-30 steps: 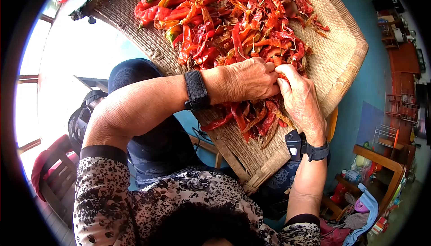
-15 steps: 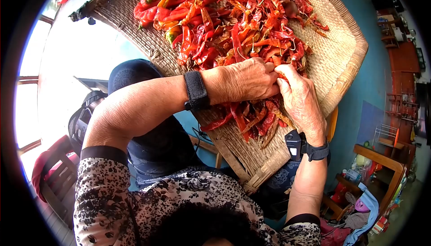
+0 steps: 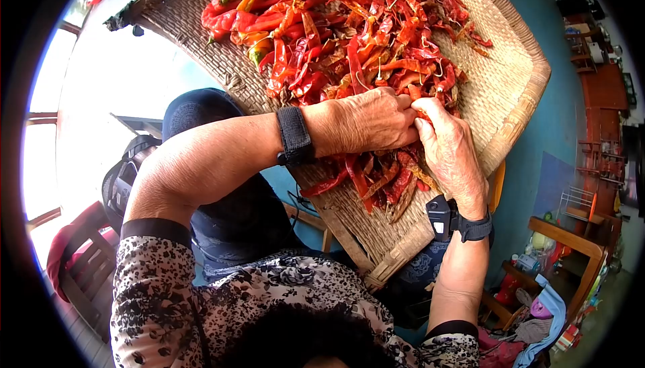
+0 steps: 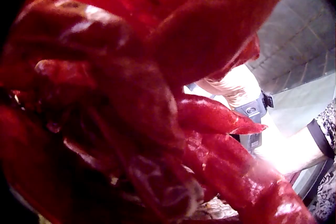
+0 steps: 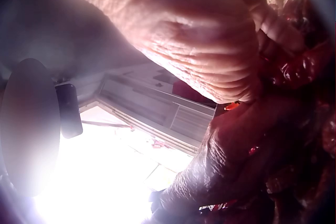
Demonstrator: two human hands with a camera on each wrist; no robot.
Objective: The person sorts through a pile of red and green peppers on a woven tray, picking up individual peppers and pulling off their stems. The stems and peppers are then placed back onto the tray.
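Note:
Both hands meet over a heap of red and orange chili peppers on a woven tray. My left hand reaches in from the left with fingers curled round a red chili pepper, whose end shows above the fingertips. Thumb and forefinger of my right hand pinch at the same spot, touching the left fingers. Wrinkled red peppers fill most of the left wrist view. In the right wrist view, a red-orange bit shows between my right hand and my left hand.
The tray's near corner lies close to the torso, beside a dark-clothed knee. A wooden chair stands at the left. Clothes and a wooden frame are at the lower right.

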